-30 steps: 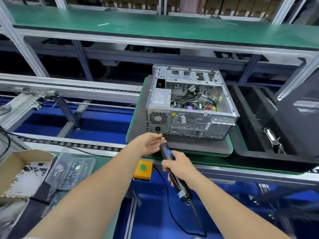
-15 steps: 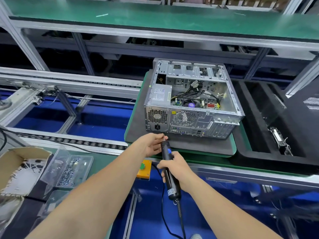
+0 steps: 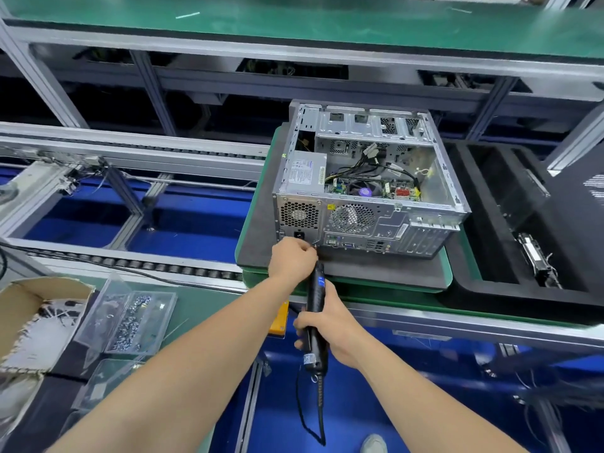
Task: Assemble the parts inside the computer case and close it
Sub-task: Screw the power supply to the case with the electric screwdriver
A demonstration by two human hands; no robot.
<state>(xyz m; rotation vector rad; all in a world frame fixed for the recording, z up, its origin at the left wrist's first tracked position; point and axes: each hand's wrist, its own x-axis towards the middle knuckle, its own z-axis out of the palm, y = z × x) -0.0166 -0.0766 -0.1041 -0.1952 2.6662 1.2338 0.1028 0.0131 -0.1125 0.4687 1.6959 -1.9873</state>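
Right hand point(image 3: 330, 325) grips an electric screwdriver point(image 3: 315, 318), left hand point(image 3: 292, 258) pinching its tip at the open computer case's point(image 3: 366, 191) rear lower corner.

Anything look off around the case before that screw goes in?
Nothing stands out. The computer case sits square on its grey pad, side open with cables loose inside, as expected mid-assembly. The screw box sits upright, nothing spilled.

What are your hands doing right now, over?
Right hand grips electric screwdriver. Left hand pinches its tip at computer case rear. Case open. Nothing blocking.
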